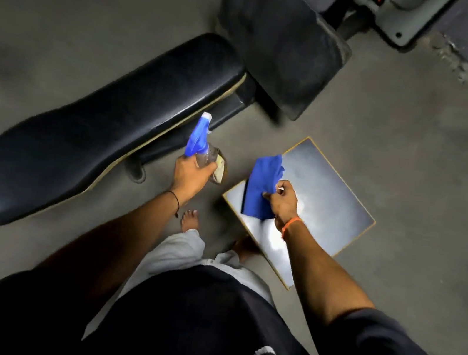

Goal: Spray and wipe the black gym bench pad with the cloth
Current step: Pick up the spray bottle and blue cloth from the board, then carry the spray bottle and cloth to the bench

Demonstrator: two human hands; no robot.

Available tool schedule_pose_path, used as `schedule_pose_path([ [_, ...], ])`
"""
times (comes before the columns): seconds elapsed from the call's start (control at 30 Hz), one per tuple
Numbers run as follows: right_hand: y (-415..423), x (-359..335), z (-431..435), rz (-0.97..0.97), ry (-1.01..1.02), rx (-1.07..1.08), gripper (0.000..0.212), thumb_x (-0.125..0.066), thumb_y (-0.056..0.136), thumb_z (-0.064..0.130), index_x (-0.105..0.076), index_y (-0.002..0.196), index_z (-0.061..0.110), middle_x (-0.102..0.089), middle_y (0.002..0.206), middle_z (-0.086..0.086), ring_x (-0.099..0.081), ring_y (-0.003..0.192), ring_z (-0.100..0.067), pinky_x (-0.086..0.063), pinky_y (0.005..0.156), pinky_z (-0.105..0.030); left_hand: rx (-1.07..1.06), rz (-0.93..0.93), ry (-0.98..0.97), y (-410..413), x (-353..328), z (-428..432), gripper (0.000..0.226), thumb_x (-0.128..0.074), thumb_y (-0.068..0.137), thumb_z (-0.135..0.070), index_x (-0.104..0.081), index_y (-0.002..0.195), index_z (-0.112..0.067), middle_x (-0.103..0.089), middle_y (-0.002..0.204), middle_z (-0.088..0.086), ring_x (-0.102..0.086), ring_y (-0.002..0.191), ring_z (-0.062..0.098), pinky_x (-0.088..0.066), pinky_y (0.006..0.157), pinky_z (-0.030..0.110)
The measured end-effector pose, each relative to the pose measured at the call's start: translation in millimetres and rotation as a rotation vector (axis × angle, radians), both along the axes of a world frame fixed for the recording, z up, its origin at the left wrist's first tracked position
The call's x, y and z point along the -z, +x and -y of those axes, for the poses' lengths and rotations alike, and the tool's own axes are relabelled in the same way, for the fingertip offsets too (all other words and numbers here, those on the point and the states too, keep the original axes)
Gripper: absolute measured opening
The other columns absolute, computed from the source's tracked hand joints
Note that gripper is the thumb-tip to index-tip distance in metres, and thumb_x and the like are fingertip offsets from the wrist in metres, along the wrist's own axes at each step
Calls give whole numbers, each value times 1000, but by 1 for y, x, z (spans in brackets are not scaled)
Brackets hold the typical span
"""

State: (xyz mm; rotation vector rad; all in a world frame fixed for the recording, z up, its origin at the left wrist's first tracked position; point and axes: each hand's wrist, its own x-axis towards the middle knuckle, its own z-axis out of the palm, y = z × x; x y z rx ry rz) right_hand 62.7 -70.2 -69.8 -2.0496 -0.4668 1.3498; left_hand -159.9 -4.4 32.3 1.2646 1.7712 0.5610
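Your left hand is clamping the light, likely slippery spray bottle by its neck, your right hand is pinching the limp blue cloth, and the bench pad is lying far left.

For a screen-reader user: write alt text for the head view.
A standing person holds a clear spray bottle with a blue trigger head in the left hand and a blue cloth in the right hand, beside a long black padded gym bench.
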Motion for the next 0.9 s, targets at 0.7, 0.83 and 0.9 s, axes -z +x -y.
schedule_pose_path([
  [0.7, -316, -5, -203, -47, 48, -553, 39, -56, 90, -16, -48, 84, 22, -57, 81, 3, -52, 77, -12, -44, 68, -19, -781, 20, -122, -311, 17, -43, 22, -77, 86, -18, -72, 99, -2, -72, 97, 9, -68, 88, 19, -50, 75, 25],
  [0.83, -348, 6, -246, -36, 15, -588, 39, -54, 91, -14, -49, 85, 25, -59, 92, -4, -49, 74, -11, -41, 65, -22, -876, 21, -151, -328, 25, -66, 24, -76, 87, -20, -69, 103, -4, -69, 99, 9, -66, 88, 18, -51, 74, 26],
  [0.9, -359, 13, -270, -11, 5, -620, 39, -52, 92, -12, -49, 85, 26, -59, 99, -7, -51, 78, -14, -41, 65, -23, -901, 60, -145, -330, 29, -76, 18, -74, 89, -17, -67, 102, -6, -69, 101, 9, -64, 90, 16, -53, 80, 27],
])
